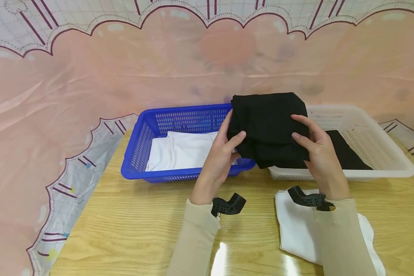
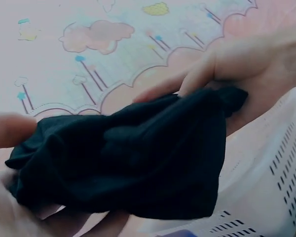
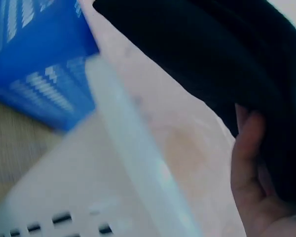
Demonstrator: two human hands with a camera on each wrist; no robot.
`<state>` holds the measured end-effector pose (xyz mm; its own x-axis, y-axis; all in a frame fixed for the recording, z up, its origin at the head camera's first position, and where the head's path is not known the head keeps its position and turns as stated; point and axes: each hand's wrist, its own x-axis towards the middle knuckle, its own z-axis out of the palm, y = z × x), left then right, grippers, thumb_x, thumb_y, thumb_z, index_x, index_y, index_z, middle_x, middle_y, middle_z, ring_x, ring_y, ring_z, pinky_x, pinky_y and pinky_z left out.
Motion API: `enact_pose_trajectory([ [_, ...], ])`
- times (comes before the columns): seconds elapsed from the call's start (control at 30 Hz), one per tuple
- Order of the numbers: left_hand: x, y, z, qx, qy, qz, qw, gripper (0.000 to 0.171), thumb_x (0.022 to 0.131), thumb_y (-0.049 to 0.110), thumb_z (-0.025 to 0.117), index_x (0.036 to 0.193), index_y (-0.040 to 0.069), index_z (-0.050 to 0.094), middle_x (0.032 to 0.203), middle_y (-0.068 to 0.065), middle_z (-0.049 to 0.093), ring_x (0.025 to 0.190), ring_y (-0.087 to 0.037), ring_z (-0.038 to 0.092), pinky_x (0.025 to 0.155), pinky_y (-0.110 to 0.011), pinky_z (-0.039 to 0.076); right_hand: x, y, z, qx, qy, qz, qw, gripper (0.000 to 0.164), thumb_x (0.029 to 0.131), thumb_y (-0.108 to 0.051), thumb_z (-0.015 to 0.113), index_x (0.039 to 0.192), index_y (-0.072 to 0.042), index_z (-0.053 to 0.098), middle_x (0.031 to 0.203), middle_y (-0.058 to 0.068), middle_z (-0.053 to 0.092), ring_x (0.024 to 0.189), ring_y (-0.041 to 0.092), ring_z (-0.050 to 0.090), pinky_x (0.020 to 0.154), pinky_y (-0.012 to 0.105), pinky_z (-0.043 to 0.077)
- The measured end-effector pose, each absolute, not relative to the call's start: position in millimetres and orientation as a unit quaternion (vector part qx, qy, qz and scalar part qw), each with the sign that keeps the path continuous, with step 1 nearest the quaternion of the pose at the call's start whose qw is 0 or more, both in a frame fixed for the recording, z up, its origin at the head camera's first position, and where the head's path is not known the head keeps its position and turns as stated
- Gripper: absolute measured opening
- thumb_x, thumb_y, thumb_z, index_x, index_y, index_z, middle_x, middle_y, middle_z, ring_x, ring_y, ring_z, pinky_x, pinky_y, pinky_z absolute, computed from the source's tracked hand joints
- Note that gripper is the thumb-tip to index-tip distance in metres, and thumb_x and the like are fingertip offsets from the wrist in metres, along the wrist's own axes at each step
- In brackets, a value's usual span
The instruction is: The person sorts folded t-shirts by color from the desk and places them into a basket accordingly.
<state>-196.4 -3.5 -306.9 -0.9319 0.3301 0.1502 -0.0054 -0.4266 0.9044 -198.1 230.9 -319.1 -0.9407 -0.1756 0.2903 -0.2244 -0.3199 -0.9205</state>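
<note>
A folded black cloth (image 1: pixel 269 122) is held up by both hands, over the gap between the two baskets. At its left edge my left hand (image 1: pixel 218 155) grips it, thumb on the near face and fingers behind. My right hand (image 1: pixel 318 147) pinches the right edge, with thumb and index finger showing in front. In the left wrist view the black cloth (image 2: pixel 138 158) hangs in soft folds between both hands. The right wrist view shows the right hand (image 3: pixel 261 192) partly covered by the cloth.
A blue basket (image 1: pixel 131 153) holds folded white cloth (image 1: pixel 186 151). To its right, a white basket (image 1: pixel 396 153) has black cloth (image 1: pixel 348 153) inside. Another white cloth (image 1: pixel 294 230) lies on the wooden table (image 1: pixel 131 230), partly under the right forearm. A patterned curtain hangs behind.
</note>
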Motion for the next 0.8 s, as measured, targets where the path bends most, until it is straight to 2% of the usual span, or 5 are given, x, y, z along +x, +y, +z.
enact_pose_trajectory([
  [0.13,-192.6,1.8,-301.7,0.147,0.54,0.824,0.088,0.064,0.092,0.016,0.049,0.142,0.035,0.015,0.144,0.007,0.018,0.115,-0.021,0.046,0.092,-0.045,0.036,-197.7,235.1,-320.5,0.142,-0.674,0.724,0.045,0.043,0.089,-0.004,0.052,0.131,-0.012,0.045,0.144,0.0,0.021,0.129,0.009,0.021,0.101,0.026,0.026],
  [0.27,-192.9,5.8,-304.8,0.153,0.539,0.825,0.076,0.061,0.092,0.014,0.048,0.141,0.035,0.018,0.142,0.008,0.022,0.112,-0.021,0.048,0.087,-0.038,0.041,-199.6,237.7,-324.0,0.12,-0.733,0.666,0.064,0.044,0.088,-0.008,0.056,0.13,-0.015,0.047,0.145,-0.003,0.018,0.132,0.004,0.005,0.107,0.033,0.006],
  [0.53,-199.9,13.7,-322.7,0.138,0.557,0.816,0.071,0.038,0.089,0.004,0.045,0.123,0.019,0.035,0.116,-0.01,0.051,0.099,-0.022,0.052,0.084,-0.032,0.042,-202.4,242.1,-333.5,0.086,-0.753,0.648,0.082,0.033,0.085,0.005,0.053,0.115,-0.009,0.049,0.142,0.001,0.021,0.131,0.005,0.007,0.106,0.029,0.01],
  [0.67,-199.8,17.4,-325.0,0.102,0.606,0.783,0.093,0.032,0.087,0.007,0.044,0.113,0.014,0.028,0.111,-0.011,0.049,0.094,-0.021,0.051,0.084,-0.032,0.04,-204.8,242.6,-336.6,0.079,-0.752,0.648,0.084,0.029,0.084,0.008,0.051,0.109,-0.007,0.049,0.138,0.003,0.026,0.13,0.006,0.012,0.103,0.028,0.017],
  [0.8,-199.2,18.7,-325.5,0.104,0.654,0.738,0.13,0.04,0.091,0.016,0.047,0.122,0.017,0.022,0.117,-0.005,0.044,0.101,-0.017,0.049,0.088,-0.035,0.039,-207.0,244.6,-339.2,0.072,-0.759,0.643,0.076,0.025,0.085,0.007,0.051,0.106,-0.006,0.049,0.138,0.003,0.025,0.13,0.006,0.011,0.103,0.031,0.016],
])
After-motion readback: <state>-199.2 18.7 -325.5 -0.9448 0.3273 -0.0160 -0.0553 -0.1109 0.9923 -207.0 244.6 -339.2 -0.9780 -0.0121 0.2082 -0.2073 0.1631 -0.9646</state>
